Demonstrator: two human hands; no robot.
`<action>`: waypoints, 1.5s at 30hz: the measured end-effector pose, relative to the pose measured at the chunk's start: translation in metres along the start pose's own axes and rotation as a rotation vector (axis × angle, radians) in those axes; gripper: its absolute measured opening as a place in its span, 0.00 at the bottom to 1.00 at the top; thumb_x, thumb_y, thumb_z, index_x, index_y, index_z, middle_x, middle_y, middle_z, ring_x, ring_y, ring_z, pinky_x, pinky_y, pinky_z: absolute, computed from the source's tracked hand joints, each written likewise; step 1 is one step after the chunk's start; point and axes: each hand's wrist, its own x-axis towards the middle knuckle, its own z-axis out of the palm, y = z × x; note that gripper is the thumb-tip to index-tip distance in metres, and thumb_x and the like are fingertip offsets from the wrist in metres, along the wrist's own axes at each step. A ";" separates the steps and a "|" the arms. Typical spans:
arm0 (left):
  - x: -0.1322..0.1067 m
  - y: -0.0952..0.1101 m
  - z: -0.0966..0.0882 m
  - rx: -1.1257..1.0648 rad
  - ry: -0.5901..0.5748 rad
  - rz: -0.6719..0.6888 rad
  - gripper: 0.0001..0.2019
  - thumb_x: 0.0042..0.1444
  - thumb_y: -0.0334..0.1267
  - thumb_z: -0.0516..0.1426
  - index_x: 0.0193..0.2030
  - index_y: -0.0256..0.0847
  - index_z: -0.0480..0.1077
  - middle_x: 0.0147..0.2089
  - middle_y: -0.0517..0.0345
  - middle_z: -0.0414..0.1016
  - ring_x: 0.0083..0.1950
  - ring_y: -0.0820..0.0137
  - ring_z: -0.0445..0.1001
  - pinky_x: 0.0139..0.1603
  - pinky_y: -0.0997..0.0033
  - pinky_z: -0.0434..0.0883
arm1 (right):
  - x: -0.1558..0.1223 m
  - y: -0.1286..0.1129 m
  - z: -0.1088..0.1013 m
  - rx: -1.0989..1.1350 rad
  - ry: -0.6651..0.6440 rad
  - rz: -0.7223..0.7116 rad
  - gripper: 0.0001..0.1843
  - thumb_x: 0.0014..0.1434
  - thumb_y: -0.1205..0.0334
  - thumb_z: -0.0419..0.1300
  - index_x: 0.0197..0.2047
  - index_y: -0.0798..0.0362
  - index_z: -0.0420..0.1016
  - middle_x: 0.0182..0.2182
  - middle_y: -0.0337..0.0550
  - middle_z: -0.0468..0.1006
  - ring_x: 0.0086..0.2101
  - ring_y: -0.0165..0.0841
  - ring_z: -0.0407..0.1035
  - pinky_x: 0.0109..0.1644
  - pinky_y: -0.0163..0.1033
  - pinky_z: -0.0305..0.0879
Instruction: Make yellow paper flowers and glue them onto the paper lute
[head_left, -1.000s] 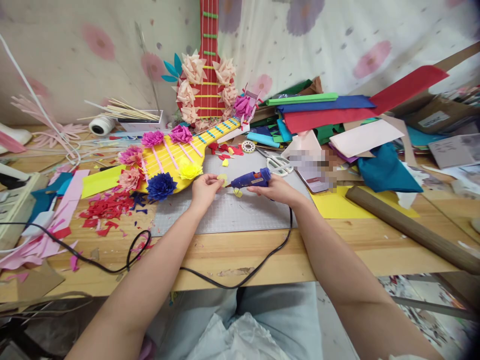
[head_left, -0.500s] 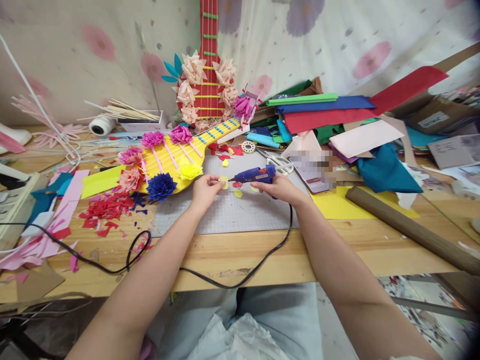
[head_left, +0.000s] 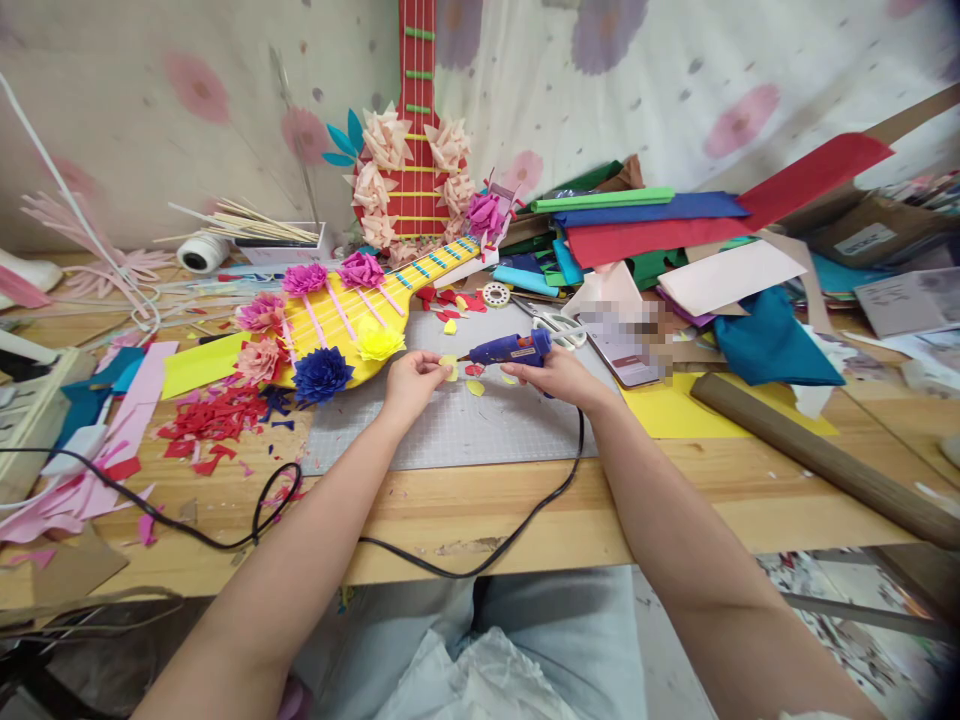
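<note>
My right hand [head_left: 556, 376] is wrapped round the handle of a blue glue gun [head_left: 510, 350]. Its nozzle points left, close to a small yellow paper petal [head_left: 449, 366] pinched in the fingertips of my left hand [head_left: 414, 384]. Whether the nozzle touches the petal I cannot tell. Beneath the gun, a few yellow and red paper petals [head_left: 475, 387] lie on the grey cutting mat [head_left: 420, 440]. Left of my left hand rests a yellow paper guitar [head_left: 304, 327] trimmed with paper flowers, among them a dark blue one [head_left: 322, 374] and a bright yellow one [head_left: 381, 340].
A black cord [head_left: 517, 540] loops from the gun along the table's front edge. Scissors [head_left: 559, 328] and a phone [head_left: 622, 350] lie to the right, near stacked coloured paper [head_left: 660, 225] and a brown roll [head_left: 810, 455]. A red flowered guitar [head_left: 417, 190] stands behind.
Almost nothing differs. Both hands hold the petal and the glue gun in nearly the same place, with only a very slight shift of the left hand.
</note>
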 end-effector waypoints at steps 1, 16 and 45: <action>0.000 0.000 0.000 0.003 -0.005 0.002 0.12 0.33 0.35 0.66 0.26 0.37 0.69 0.20 0.62 0.72 0.22 0.75 0.69 0.28 0.74 0.67 | 0.000 0.000 0.000 0.001 0.004 0.001 0.22 0.46 0.41 0.61 0.31 0.53 0.73 0.21 0.38 0.70 0.21 0.27 0.59 0.25 0.34 0.57; 0.001 -0.004 -0.001 0.034 -0.031 0.029 0.10 0.34 0.34 0.65 0.26 0.37 0.70 0.21 0.61 0.72 0.23 0.74 0.70 0.28 0.75 0.65 | 0.000 -0.001 -0.003 0.027 0.023 0.005 0.21 0.47 0.42 0.61 0.30 0.53 0.73 0.16 0.36 0.65 0.19 0.26 0.58 0.23 0.34 0.57; 0.003 -0.004 -0.001 0.008 -0.019 0.020 0.12 0.34 0.36 0.65 0.26 0.37 0.69 0.21 0.61 0.72 0.23 0.74 0.70 0.28 0.74 0.67 | 0.004 0.010 -0.009 0.002 0.082 0.059 0.23 0.46 0.41 0.60 0.28 0.56 0.72 0.18 0.39 0.69 0.19 0.26 0.59 0.23 0.34 0.56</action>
